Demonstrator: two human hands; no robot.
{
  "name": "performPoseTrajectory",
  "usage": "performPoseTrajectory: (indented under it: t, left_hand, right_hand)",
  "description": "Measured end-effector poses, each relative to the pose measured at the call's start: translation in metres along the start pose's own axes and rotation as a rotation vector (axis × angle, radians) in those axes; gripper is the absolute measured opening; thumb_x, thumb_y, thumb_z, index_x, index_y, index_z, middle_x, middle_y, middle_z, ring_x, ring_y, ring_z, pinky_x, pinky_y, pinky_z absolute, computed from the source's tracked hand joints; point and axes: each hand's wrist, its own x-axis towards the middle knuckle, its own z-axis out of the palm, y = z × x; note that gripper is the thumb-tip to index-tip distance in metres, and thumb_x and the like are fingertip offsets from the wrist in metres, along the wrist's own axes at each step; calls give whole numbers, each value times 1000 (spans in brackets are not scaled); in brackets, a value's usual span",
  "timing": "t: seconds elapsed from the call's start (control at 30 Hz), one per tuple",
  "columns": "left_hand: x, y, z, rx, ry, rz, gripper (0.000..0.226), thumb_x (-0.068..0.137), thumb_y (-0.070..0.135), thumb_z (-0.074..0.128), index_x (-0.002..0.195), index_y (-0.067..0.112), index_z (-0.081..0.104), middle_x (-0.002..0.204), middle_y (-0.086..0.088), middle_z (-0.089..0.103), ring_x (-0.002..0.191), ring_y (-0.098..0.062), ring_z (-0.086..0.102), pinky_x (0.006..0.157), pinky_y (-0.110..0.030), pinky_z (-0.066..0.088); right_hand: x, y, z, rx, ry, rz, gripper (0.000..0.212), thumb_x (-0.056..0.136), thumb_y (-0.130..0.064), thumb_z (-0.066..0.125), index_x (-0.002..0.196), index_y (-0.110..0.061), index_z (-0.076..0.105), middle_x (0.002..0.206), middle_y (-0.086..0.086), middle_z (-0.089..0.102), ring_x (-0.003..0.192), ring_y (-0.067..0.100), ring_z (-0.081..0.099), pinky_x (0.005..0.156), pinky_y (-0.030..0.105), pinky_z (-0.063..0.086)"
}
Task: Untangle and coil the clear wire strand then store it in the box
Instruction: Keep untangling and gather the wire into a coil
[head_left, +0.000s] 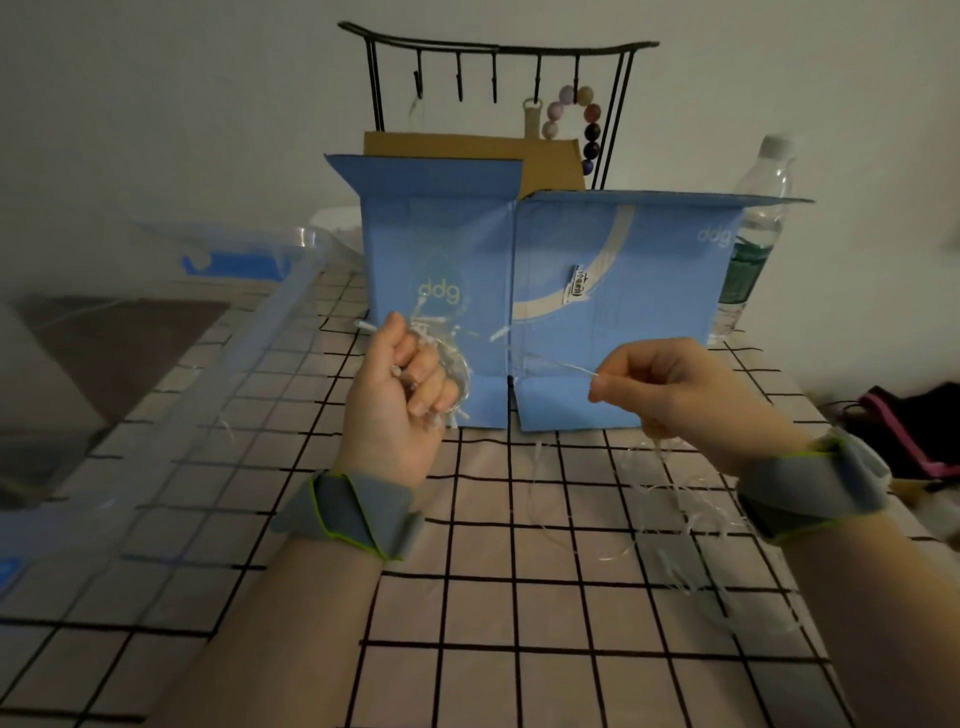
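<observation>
Against tablecloth (493, 597), wire strand (670, 499) (faint)

Clear wire strand (550, 362), thin and transparent with short white tags along it: one part wound in loops above the tabletop, a taut span running rightward, the remainder lying in loose tangles on the checked cloth at right. Blue cardboard box (613, 312) stands upright behind it, top flaps open.
</observation>
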Motion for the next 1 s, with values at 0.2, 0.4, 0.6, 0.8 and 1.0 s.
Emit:
performPoseTrajectory:
  t: [0.2, 0.4, 0.6, 0.8, 1.0]
  left_hand:
    - [0, 0, -5, -38, 34, -10, 48, 98, 31, 33, 51, 20, 37, 40, 8, 34, 23, -4, 22, 32, -15, 18]
    - [2, 2, -6, -78, 1, -11, 58, 98, 34, 31, 42, 22, 44, 39, 8, 37, 23, -4, 24, 30, -14, 20]
    - [-2, -2, -3, 34, -72, -143, 53, 97, 33, 32, 46, 21, 41, 40, 9, 35, 21, -2, 22, 31, -15, 17]
    - [-9, -11, 4, 130, -181, -199, 39, 79, 36, 44, 43, 21, 44, 34, 7, 33, 20, -2, 21, 32, -15, 13]
    - [-11, -9, 4, 105, -215, -264, 45, 81, 35, 41, 38, 21, 40, 28, 7, 30, 18, -2, 22, 31, -16, 12]
  right_hand:
    - [1, -9, -19, 279, 37, 101, 26, 94, -16, 45, 68, -14, 43, 50, -3, 40, 39, 15, 41, 40, 21, 30]
    - [2, -8, -32, -211, -41, 66, 19, 86, -13, 61, 68, -9, 56, 56, 6, 55, 44, 5, 45, 47, 11, 36]
    - [2, 8, -8, -447, -300, 263, 46, 75, -27, 73, 114, -32, 49, 119, -4, 55, 111, 14, 50, 93, 27, 39]
    - [5, -4, 32, -154, -122, 97, 82, 73, -32, 73, 140, -27, 25, 129, -7, 48, 121, 9, 44, 99, 27, 38]
    - [6, -1, 43, 87, -107, 52, 14, 91, -14, 52, 89, -2, 59, 58, 0, 50, 51, 12, 48, 51, 24, 50]
